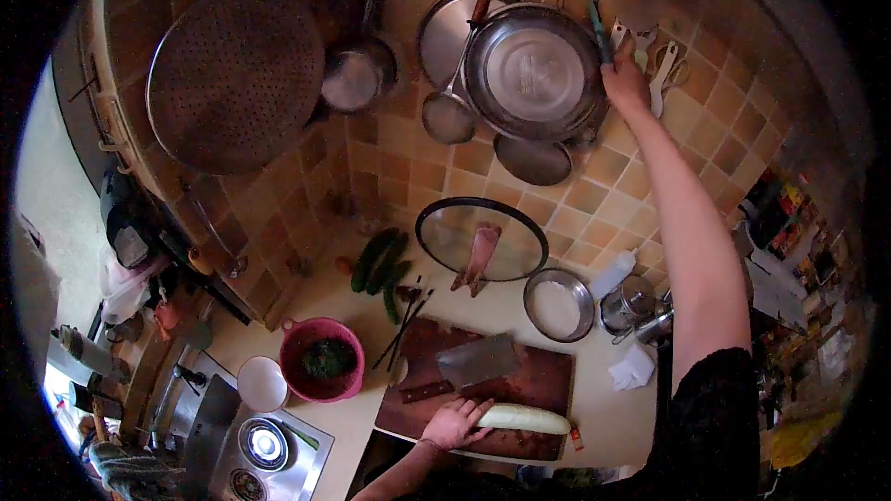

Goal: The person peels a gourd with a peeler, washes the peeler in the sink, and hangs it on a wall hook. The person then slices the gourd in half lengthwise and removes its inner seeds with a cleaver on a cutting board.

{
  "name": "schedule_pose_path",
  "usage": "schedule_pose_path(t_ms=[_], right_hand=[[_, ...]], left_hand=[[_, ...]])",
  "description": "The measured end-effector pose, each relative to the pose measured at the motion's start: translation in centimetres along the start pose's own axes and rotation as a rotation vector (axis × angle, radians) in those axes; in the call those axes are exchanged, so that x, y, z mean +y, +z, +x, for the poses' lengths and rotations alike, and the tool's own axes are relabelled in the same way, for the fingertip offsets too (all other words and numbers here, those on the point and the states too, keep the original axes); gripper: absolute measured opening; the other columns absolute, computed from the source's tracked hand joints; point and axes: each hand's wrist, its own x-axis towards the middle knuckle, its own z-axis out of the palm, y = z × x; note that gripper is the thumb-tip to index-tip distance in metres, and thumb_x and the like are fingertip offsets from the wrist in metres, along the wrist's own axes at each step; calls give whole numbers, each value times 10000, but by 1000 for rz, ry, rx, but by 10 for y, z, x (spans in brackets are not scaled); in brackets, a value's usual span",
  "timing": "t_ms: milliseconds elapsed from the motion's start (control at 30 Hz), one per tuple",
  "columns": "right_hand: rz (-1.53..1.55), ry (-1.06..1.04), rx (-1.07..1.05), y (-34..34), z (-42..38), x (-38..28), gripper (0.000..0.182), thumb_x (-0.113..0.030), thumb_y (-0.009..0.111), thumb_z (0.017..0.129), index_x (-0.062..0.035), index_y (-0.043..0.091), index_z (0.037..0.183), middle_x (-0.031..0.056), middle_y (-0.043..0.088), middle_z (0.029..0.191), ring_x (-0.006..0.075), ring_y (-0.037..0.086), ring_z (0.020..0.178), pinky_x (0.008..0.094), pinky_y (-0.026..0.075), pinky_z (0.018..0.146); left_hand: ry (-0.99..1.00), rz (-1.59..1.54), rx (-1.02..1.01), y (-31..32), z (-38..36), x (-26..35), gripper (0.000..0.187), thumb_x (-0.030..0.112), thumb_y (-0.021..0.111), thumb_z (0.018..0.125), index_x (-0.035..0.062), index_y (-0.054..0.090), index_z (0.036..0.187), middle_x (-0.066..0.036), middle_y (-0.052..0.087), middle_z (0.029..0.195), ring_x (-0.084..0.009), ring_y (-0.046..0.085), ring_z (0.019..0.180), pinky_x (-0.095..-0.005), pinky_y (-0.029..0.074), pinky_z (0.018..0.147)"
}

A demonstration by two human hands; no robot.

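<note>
My left hand [455,424] is closed over the left end of a long, pale, peeled-looking vegetable [524,418] lying along the front of a dark red-brown cutting board [548,380]. Behind it on the board rests a cleaver [478,362], its dark handle pointing left. High on the tiled wall, my right hand [626,83] grips a teal-handled utensil [601,32], whose working end I cannot make out. Close by hang a large metal pan [534,70] and a white-handled utensil [663,74].
Left of the board are chopsticks [404,329], a pink colander [320,390] with greens, a white bowl [263,383] and the sink [306,464]. Behind it are dark cucumbers [371,264], a propped glass lid [436,232] and a metal bowl [558,306].
</note>
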Motion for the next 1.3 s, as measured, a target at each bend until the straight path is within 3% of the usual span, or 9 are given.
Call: schedule_pose_path(t_ms=[233,433,567,767,967,1000,1133,1267,1300], right_hand=[[-52,-127,313,-11,20,-5,459,-324,581,900,-18,552,1242,253,614,1230,450,574,1150,528,472,965],[98,-80,228,-50,3,-19,484,-406,536,951,-24,545,1249,266,596,1219,408,582,1175,533,462,975],[646,198,21,-49,-50,-4,409,-409,462,991,-68,602,1168,57,585,879,157,544,723,323,457,620],[1129,582,-308,-125,-326,23,283,-409,544,1035,-151,583,1145,-87,448,707,12,357,514,177,247,452],[706,1200,-277,-207,-643,102,354,-337,578,1031,-74,574,1268,-33,510,751,54,453,579,238,364,480],[522,1336,-236,-229,-677,98,241,-288,506,1064,-64,573,1123,-17,492,676,56,430,541,241,355,474],[286,1495,-85,-302,-783,91,336,-355,514,1026,-32,600,1052,55,576,751,99,477,504,283,397,456],[-44,1155,-90,-291,-864,110,313,-313,495,1008,-25,616,1026,48,557,746,110,466,507,291,385,464],[65,1348,-106,-287,-826,93,301,-295,492,1001,-25,622,1030,47,554,747,130,499,562,303,410,518]], left_hand=[[-2,-11,-7,4,-1,-2,617,439,694,876,134,533,1387,-130,616,922,-337,640,823,-457,552,720],[-14,15,-59,-8,3,4,624,430,695,878,121,531,1395,-131,619,955,-326,639,852,-448,552,742],[-58,59,-158,-13,5,9,649,452,657,901,110,503,1430,-135,619,1002,-315,635,904,-436,550,791],[5,96,-98,7,2,1,684,445,711,854,104,524,1416,-150,619,997,-331,633,885,-446,552,771],[19,88,-160,14,3,-7,743,384,758,820,118,474,1454,-149,611,1058,-345,613,953,-479,517,792],[64,86,-90,14,6,-5,757,367,765,815,120,462,1463,-151,608,1054,-347,609,956,-477,517,795],[41,67,-181,12,15,-8,745,335,781,797,100,488,1441,-163,619,1088,-378,619,970,-498,523,822],[-113,-126,-238,-11,39,19,738,310,795,801,62,486,1424,-164,671,1003,-364,658,863,-465,550,761],[-194,-145,-308,-21,50,33,736,312,798,806,48,483,1417,-163,684,982,-349,667,828,-453,556,738]])
